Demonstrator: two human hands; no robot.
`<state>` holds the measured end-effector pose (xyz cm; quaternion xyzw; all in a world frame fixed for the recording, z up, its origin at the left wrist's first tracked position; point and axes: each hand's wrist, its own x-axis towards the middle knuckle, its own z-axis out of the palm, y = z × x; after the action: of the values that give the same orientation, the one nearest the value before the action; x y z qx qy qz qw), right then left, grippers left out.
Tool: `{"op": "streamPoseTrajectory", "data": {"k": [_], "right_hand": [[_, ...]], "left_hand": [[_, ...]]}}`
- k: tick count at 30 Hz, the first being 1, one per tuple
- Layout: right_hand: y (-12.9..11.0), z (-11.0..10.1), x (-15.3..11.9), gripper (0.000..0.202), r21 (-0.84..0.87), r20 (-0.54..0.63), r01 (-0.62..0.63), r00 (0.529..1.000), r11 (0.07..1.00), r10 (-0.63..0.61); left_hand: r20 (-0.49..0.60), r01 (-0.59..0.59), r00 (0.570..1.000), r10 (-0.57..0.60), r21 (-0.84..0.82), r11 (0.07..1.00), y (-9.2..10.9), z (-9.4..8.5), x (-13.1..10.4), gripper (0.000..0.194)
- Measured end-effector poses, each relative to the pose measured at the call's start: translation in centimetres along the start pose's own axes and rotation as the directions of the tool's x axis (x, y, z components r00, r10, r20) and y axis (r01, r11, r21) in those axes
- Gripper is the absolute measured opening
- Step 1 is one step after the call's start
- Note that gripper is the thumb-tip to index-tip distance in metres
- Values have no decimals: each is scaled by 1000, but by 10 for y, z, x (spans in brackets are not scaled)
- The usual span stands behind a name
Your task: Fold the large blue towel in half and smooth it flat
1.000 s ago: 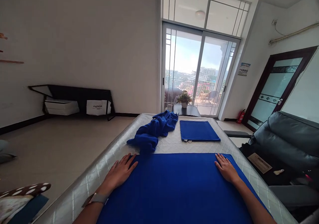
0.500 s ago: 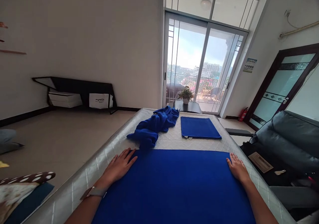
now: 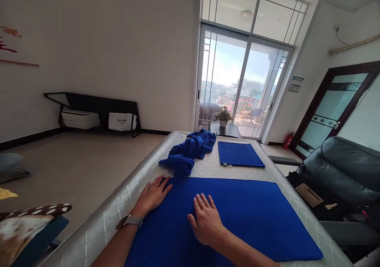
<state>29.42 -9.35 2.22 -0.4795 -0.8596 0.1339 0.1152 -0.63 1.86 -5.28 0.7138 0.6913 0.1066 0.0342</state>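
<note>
A large blue cloth (image 3: 255,215) lies flat and smooth over the near part of a pale quilted mattress (image 3: 121,197). My left hand (image 3: 152,193) rests with spread fingers on the cloth's far left corner. Near the middle of the cloth, my right hand (image 3: 206,219) lies palm down, fingers stretched out, holding nothing. Beyond the large cloth, a crumpled blue cloth (image 3: 190,152) is heaped at the left. To its right sits a neatly folded blue cloth (image 3: 240,154) with small white tags at its near edge.
A potted plant (image 3: 223,116) stands on a dark chair or small table past the mattress. Along the right is a dark leather sofa (image 3: 353,160) with items on it. Patterned fabric (image 3: 26,227) is at the lower left. A black rack (image 3: 101,104) stands by the wall.
My right hand has moved left from the cloth's far right corner to its middle, uncovering the right edge. My left hand stays at the left corner. The view has shifted slightly.
</note>
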Motion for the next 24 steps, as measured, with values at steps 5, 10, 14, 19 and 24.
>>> {"op": "streamPoseTrajectory", "data": {"k": [5, 10, 14, 19, 24], "right_hand": [[-87, 41, 24, 78, 100, -25, 100, 995, 990, -98], [-92, 49, 28, 77, 133, -6, 47, 999, 990, -46], [-62, 34, 11, 79, 153, 10, -9, 1000, 988, 8], [-7, 17, -17, 77, 104, 8, -117, 993, 988, 117], [48, -5, -49, 78, -4, 23, -288, 957, 958, 288]], "left_hand": [[13, -94, 996, 94, 68, 993, 3, -7, -6, 54], [-20, -111, 994, 112, 53, 992, 2, -6, -6, 53], [-77, -63, 995, 61, -17, 998, 1, -1, -3, 58], [-48, -15, 999, 14, -16, 1000, -6, 8, 1, 64], [-30, -34, 999, 34, 19, 999, -13, 16, 4, 64]]}}
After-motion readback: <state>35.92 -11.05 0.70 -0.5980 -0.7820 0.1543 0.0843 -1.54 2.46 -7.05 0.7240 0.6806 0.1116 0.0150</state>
